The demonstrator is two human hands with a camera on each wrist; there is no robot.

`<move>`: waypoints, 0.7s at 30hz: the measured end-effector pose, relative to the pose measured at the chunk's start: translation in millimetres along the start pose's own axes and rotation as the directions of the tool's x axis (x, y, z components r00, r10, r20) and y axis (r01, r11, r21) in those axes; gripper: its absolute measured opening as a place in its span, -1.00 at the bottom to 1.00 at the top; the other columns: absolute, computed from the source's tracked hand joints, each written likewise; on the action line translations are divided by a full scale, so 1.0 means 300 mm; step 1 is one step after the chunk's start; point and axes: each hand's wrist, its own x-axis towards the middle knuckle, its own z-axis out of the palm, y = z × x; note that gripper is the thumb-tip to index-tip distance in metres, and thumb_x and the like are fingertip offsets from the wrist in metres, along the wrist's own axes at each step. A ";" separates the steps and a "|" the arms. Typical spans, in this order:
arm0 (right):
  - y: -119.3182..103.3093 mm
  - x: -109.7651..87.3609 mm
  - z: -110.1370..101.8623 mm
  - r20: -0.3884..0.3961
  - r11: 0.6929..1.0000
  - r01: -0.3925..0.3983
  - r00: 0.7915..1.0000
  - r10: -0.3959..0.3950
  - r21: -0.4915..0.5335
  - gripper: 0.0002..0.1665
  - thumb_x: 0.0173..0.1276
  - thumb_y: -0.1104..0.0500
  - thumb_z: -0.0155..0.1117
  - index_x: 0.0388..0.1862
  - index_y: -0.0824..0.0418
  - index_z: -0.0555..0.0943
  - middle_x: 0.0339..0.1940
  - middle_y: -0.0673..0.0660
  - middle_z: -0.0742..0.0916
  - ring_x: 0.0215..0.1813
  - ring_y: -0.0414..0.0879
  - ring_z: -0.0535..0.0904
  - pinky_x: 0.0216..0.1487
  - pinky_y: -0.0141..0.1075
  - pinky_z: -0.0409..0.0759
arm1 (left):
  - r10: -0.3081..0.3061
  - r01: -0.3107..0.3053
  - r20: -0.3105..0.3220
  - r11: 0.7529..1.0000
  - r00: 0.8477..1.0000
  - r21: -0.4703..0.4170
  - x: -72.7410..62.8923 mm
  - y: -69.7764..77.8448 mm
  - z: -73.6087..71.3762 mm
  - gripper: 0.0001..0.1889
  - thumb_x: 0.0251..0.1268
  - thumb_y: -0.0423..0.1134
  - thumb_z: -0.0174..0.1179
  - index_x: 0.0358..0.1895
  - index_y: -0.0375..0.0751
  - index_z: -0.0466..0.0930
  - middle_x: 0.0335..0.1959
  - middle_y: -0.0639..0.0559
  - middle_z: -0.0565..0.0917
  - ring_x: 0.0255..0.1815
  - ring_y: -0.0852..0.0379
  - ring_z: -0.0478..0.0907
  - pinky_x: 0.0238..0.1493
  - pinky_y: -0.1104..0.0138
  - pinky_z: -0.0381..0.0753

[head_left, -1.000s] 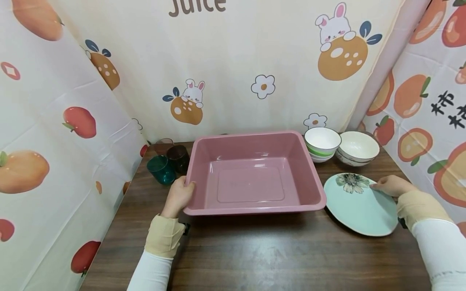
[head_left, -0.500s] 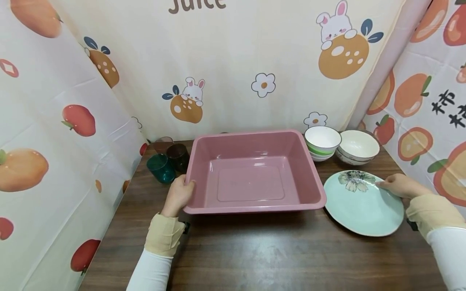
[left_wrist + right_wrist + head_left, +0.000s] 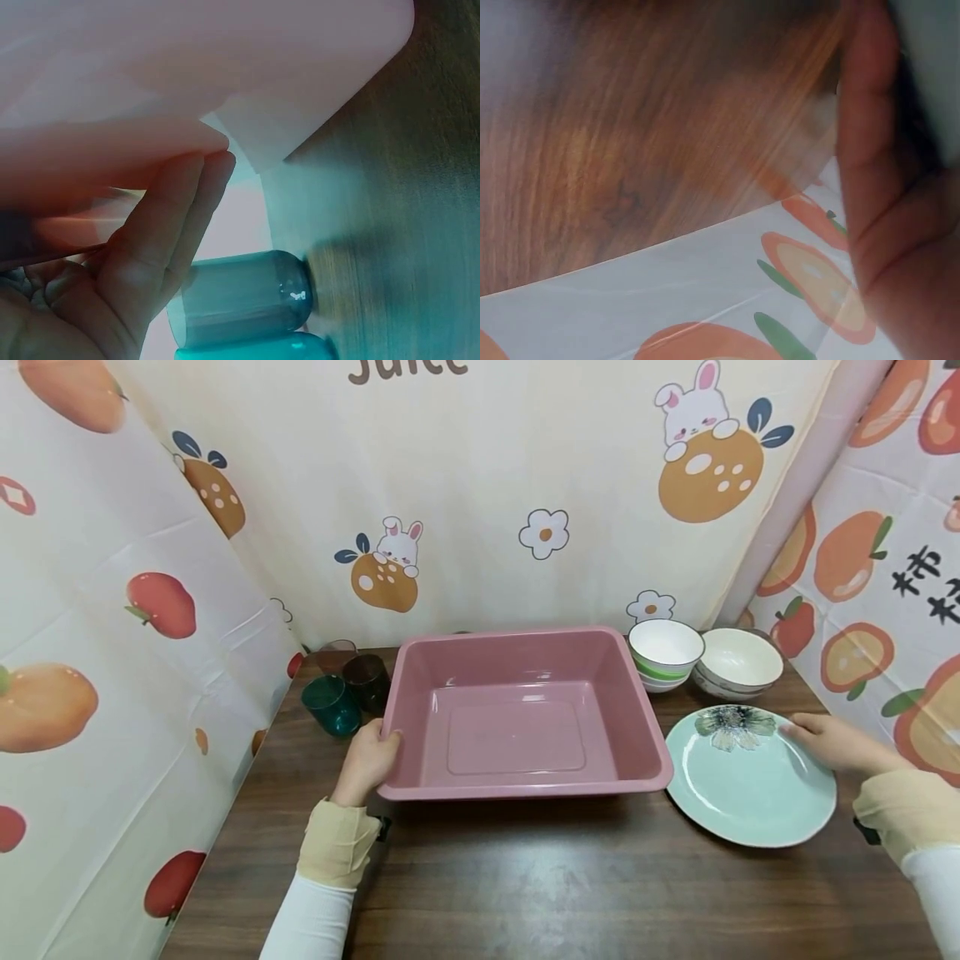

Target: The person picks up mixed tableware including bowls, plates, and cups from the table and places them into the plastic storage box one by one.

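In the head view, a pink plastic basin [image 3: 516, 735] sits mid-table. My left hand [image 3: 367, 762] grips the left wall of the basin, thumb over the rim. From the left wrist view, the fingers [image 3: 161, 225] press against the basin's outer side. At the right, my right hand [image 3: 840, 742] pinches the upper right rim of a light green plate [image 3: 750, 793] with a dark flower print, thumb on top; its fingers underneath are hidden in the head view. The plate's left edge lies close beside the basin; I cannot tell whether they touch.
Left of the basin stand a teal cup [image 3: 331, 706], a dark brown cup [image 3: 366, 683] and a clear pinkish cup [image 3: 337, 653]. Behind the plate are stacked bowls with a green band [image 3: 663, 653] and cream bowls [image 3: 738, 662]. Printed curtains surround the wooden table [image 3: 517, 885].
My right hand has moved to the right, and the plate has shifted slightly right and turned a little with it. The left hand and the basin stay where they were.
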 end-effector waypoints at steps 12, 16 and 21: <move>0.002 -0.021 0.026 -0.175 0.993 0.101 0.981 -0.090 0.056 -0.65 0.58 0.17 -0.13 -0.28 0.37 0.52 -0.52 0.06 0.56 -0.55 -0.37 0.36 -0.52 -0.33 0.39 | 0.015 -0.015 0.003 1.000 1.000 -0.008 0.001 0.006 0.001 -0.57 0.45 -0.18 -0.05 0.16 -0.49 0.46 -0.03 -0.39 0.64 -0.16 -0.14 0.60 -0.08 0.04 0.62; 0.021 -0.030 0.007 -0.170 0.992 0.097 0.982 -0.083 0.075 -0.63 0.59 0.17 -0.14 -0.27 0.38 0.52 -0.55 0.06 0.58 -0.57 -0.36 0.39 -0.52 -0.33 0.41 | 0.007 -0.007 0.006 1.000 1.000 -0.009 0.000 0.009 0.002 -0.57 0.46 -0.18 -0.04 0.17 -0.49 0.45 -0.01 -0.39 0.63 -0.13 -0.15 0.60 -0.04 0.01 0.61; 0.042 -0.053 -0.034 -0.130 0.993 -0.009 0.991 0.025 0.118 -0.41 0.62 0.04 -0.24 0.07 0.61 0.43 -0.49 0.14 0.67 -0.54 -0.30 0.50 -0.49 -0.32 0.49 | -0.002 0.002 0.018 1.000 1.000 -0.011 -0.006 0.010 0.002 -0.57 0.47 -0.17 -0.05 0.17 -0.49 0.45 0.00 -0.39 0.63 -0.13 -0.16 0.60 -0.05 0.01 0.62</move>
